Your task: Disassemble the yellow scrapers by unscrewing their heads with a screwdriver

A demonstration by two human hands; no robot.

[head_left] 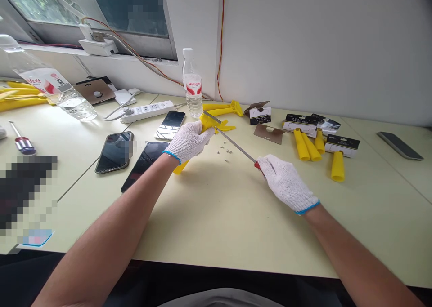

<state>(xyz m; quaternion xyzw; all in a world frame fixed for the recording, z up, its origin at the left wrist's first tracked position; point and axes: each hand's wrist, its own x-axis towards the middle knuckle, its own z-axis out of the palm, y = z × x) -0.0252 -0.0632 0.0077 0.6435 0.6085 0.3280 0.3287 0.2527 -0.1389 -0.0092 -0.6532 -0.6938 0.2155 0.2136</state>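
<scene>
My left hand (189, 140), in a white knit glove with a blue cuff, is closed around a yellow plastic scraper (205, 122) with a metal strip along its head. The lower end of its handle shows beneath my wrist. In the same kind of glove, my right hand (286, 181) grips the red handle of a screwdriver (236, 145). Its long metal shaft points up and left, with the tip at the scraper's head; whether it sits in a screw is too small to tell. Several small screws (229, 151) lie loose on the table below the shaft.
Yellow scrapers (221, 107) lie behind my left hand, and yellow handles (305, 147) with cards (342, 145) at right. Phones (114, 152), a power strip (148, 111) and a water bottle (193, 84) stand left. Another screwdriver (24, 144) lies far left. A wall (303, 46) closes the back.
</scene>
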